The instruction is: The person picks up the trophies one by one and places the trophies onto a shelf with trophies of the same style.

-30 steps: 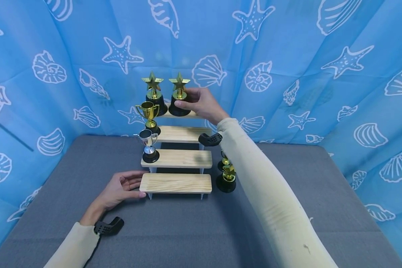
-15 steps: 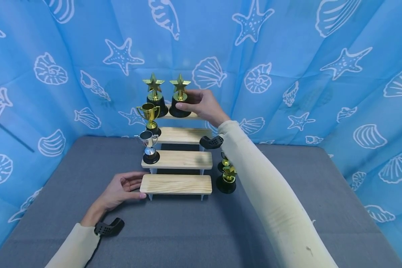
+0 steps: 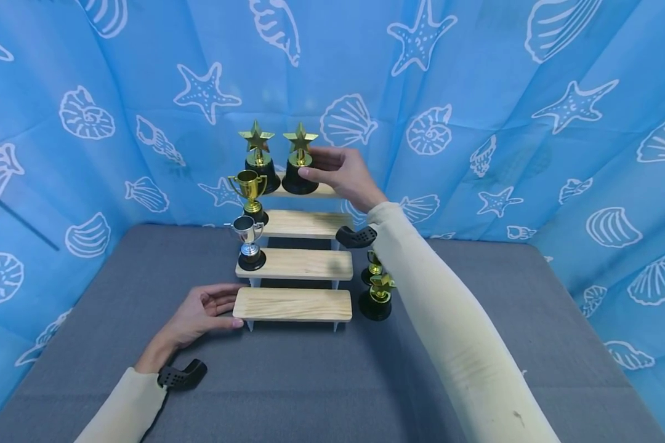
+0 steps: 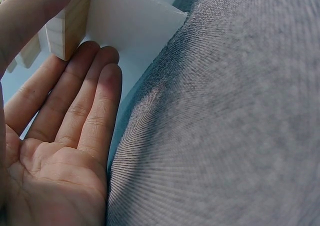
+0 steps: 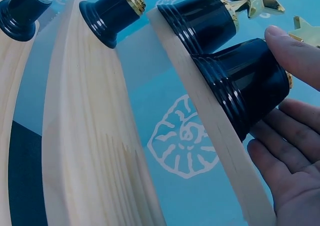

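On the top step of a wooden stepped stand (image 3: 292,304), a gold star trophy (image 3: 299,166) with a black base stands upright. My right hand (image 3: 346,175) is at its right side, thumb by the front of the base and loosely extended fingers behind. In the right wrist view, the thumb is close to or touching the base (image 5: 245,80); contact is unclear. A second star trophy (image 3: 260,163) stands to its left. My left hand (image 3: 196,314) rests at the lowest step's left end, its fingers (image 4: 95,105) nearly straight by the board's corner (image 4: 67,33).
A gold cup trophy (image 3: 249,191) and a silver cup trophy (image 3: 249,243) stand at the left ends of the middle steps. Right of the stand, another star trophy (image 3: 378,298) and a gold cup (image 3: 373,267) stand on the grey cloth, partly behind my right sleeve.
My right thumb has slid slightly right across the star trophy's base, loosening around it. The trophy stays on the top step, and my left hand keeps its place.
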A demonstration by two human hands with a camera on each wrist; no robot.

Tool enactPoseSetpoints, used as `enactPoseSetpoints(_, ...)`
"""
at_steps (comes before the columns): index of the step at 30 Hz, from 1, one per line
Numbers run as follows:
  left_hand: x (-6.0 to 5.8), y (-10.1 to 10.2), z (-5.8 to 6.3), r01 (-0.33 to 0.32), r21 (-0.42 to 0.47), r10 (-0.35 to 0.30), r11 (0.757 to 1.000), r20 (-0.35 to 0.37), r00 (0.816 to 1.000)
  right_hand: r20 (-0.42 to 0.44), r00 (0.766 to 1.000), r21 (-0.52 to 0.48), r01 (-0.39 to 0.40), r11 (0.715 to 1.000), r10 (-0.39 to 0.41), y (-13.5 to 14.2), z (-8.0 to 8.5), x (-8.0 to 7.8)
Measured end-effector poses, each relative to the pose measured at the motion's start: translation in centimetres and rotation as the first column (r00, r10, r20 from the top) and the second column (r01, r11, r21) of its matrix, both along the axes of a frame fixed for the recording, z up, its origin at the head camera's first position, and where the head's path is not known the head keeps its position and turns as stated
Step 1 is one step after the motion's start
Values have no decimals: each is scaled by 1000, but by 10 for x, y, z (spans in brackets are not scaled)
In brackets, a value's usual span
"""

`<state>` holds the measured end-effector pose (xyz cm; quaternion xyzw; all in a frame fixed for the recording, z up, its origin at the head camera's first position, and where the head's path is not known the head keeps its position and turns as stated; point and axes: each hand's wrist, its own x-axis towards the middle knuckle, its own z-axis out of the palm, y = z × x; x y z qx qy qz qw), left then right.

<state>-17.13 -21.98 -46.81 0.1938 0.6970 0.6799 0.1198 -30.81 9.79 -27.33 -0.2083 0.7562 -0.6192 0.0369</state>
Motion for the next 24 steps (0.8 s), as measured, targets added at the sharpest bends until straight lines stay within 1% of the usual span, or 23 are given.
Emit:
enactPoseSetpoints(7,0,-1,0,14,16,-14,1000,-14,1000,-52,998,-32,-27,999,25,8,-2,5)
enactPoseSetpoints(10,0,-2,0,13,20,-13,1000,-12,1000,-61,998,-48,-21,999,18,11,-3,9)
enactPoseSetpoints(17,0,-2,1,-1,-1,1,1000,5,1000,-56,998,-71,8,997,-12,18,-7,19)
enactPoseSetpoints(24,0,0,2,-5,-19,5,1000,-6,1000,-44,999,-117,20,993,-25,25,-9,33)
